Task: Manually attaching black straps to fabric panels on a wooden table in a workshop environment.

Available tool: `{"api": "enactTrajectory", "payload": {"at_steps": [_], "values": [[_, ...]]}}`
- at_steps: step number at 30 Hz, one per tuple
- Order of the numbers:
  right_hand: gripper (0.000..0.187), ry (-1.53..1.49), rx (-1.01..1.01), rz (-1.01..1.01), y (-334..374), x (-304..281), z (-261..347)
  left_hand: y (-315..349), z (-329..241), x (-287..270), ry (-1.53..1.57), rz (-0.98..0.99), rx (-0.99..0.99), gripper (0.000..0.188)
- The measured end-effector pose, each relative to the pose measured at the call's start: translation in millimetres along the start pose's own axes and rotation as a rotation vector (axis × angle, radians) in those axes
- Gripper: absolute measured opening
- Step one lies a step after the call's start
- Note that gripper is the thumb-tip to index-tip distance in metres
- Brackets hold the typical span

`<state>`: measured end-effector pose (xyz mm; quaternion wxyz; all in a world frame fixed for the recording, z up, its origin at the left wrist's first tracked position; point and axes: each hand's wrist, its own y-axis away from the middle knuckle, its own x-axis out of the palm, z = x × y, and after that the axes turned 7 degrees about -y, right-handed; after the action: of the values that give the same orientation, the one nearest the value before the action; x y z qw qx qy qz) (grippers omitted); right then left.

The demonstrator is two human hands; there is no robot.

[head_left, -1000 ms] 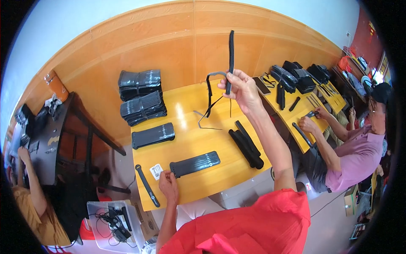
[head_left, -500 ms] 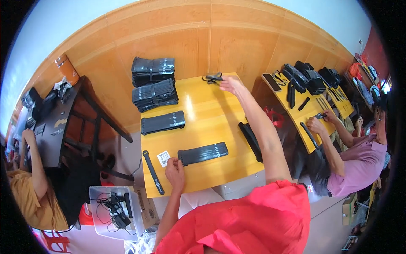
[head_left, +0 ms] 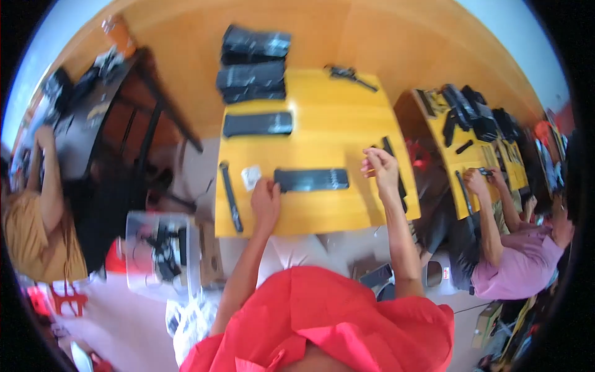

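Left hand [head_left: 266, 201] curls at the left end of the flat black strap bundle [head_left: 313, 179], hold unclear; right hand [head_left: 382, 170], off to the bundle's right, half-curled, contents too blurred to tell!

bright, blurry overall, black-rimmed fisheye bend

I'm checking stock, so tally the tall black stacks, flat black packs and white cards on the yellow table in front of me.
Tall black stacks: 2
Flat black packs: 2
White card: 1
Total: 5
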<state>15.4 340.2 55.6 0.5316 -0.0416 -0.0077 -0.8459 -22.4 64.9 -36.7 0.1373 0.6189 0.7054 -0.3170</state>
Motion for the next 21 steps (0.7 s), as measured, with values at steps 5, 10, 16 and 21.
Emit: {"api": "enactTrajectory", "payload": {"at_steps": [5,10,16,21], "values": [[0.02,0.056,0.01,-0.158,56.9,-3.6,-48.2,1.6,-22.0,-34.6,0.26,0.257,-0.087,0.019],[0.019,0.054,-0.049,-0.249,87.1,0.2,-84.1,24.2,-7.0,-92.9,0.02,-0.07,-0.13,0.024],[0.018,0.072,-0.044,-0.275,103.7,4.5,-84.9,34.4,18.2,-96.4,-0.622,-0.068,-0.157,0.031],[0.017,0.015,0.033,-0.277,117.6,6.2,-62.8,21.2,50.0,-115.1,-0.373,0.194,-0.409,0.025]]}}
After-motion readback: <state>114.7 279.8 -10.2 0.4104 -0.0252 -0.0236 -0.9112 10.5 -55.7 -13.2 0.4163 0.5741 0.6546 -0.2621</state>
